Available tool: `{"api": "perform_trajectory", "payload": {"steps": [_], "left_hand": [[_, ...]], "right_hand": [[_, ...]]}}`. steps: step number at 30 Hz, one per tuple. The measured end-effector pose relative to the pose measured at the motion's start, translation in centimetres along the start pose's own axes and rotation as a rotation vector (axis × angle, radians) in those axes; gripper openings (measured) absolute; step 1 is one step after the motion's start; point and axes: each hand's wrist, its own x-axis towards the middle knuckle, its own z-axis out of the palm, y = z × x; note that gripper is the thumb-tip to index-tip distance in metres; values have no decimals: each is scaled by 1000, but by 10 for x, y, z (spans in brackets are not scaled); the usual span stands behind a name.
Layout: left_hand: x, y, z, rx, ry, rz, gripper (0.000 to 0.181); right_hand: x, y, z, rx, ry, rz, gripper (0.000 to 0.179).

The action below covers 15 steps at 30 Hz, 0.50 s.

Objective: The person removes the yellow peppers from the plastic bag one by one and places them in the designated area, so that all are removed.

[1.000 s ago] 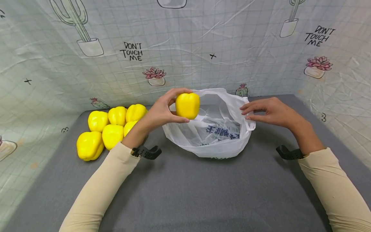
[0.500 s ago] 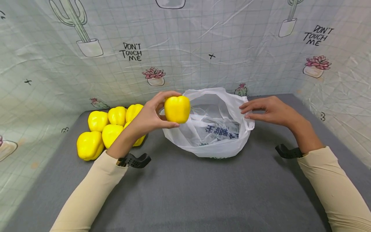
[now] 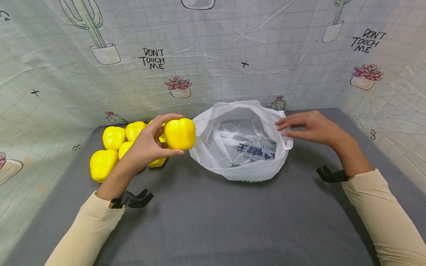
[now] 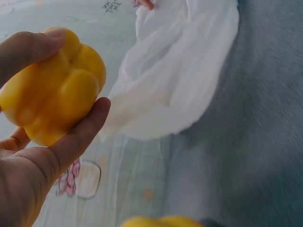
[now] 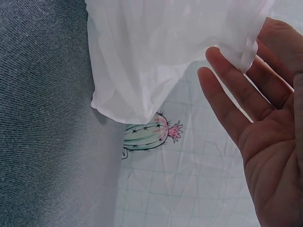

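Observation:
My left hand (image 3: 148, 144) grips a yellow bell pepper (image 3: 180, 133) between thumb and fingers, in the air just left of the bag. In the left wrist view, the lobed end of the pepper (image 4: 71, 90) shows. A white plastic bag (image 3: 213, 164) stands with its mouth wide on the grey surface; dark blue print shows inside it. My right hand (image 3: 311, 127) pinches the bag's right rim between thumb and fingertips, two other fingers extended in the right wrist view. Several more yellow bell peppers (image 3: 104, 164) lie at the left, partly hidden behind my left hand and wrist.
The grey cloth surface (image 3: 233, 221) reaches toward me in front of the bag. A pale curtain (image 3: 213, 51) with cactus drawings hangs close behind the bag and peppers, and along both sides.
My left hand has moved left and slightly down with the bell pepper, from over the bag's left rim to beside it, now covering more of the other peppers. The right hand stays put.

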Motion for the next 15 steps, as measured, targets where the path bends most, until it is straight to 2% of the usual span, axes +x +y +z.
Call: {"api": "perform_trajectory", "payload": {"steps": [6, 15], "left_hand": [[-17, -3, -9, 7, 25, -51, 86], [-33, -1, -20, 31, 49, -59, 87]], "right_hand": [[-2, 2, 1, 8, 10, -13, 30], [-4, 5, 4, 11, 30, -40, 30]]}}
